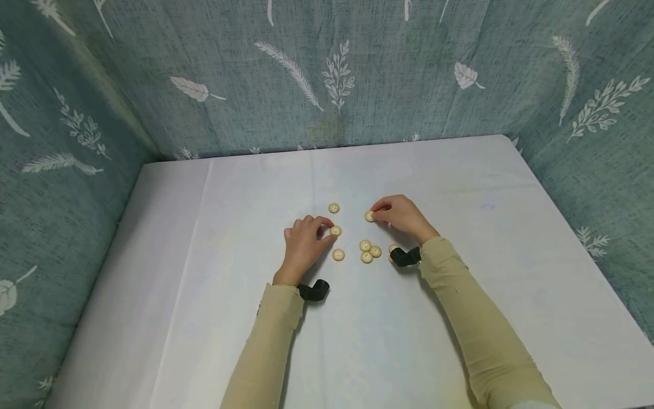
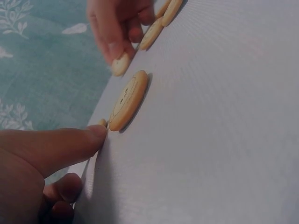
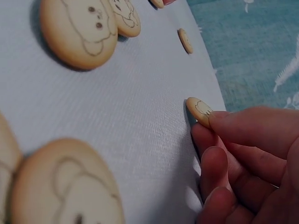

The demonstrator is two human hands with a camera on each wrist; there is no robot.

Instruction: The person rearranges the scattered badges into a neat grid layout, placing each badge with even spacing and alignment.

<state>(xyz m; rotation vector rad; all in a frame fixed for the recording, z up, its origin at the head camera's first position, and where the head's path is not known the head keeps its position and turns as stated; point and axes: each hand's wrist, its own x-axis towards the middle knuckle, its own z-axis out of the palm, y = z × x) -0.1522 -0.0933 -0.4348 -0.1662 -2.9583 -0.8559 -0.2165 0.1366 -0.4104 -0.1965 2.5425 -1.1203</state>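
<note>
My left hand (image 1: pixel 305 247) pinches a round, biscuit-like disc (image 1: pixel 335 230) between thumb and forefinger at the table's middle. In the left wrist view the left thumb (image 2: pixel 70 144) hides most of that disc. Another disc (image 1: pixel 334 208) lies just beyond it, and a third disc (image 1: pixel 338 254) sits nearer the wrist. To the right, my right hand (image 1: pixel 401 215) grips a disc (image 3: pixel 198 111) by its edge, tilted a little up from the cloth. Bear faces are drawn on the tan discs.
Three discs (image 1: pixel 366 250) touch in a cluster between the forearms. More discs (image 1: pixel 392 248) lie partly hidden under the black right wrist camera (image 1: pixel 405 257). White cloth (image 1: pixel 245 227) covers the table, and green leaf-patterned curtains (image 1: pixel 378 68) stand behind and at both sides.
</note>
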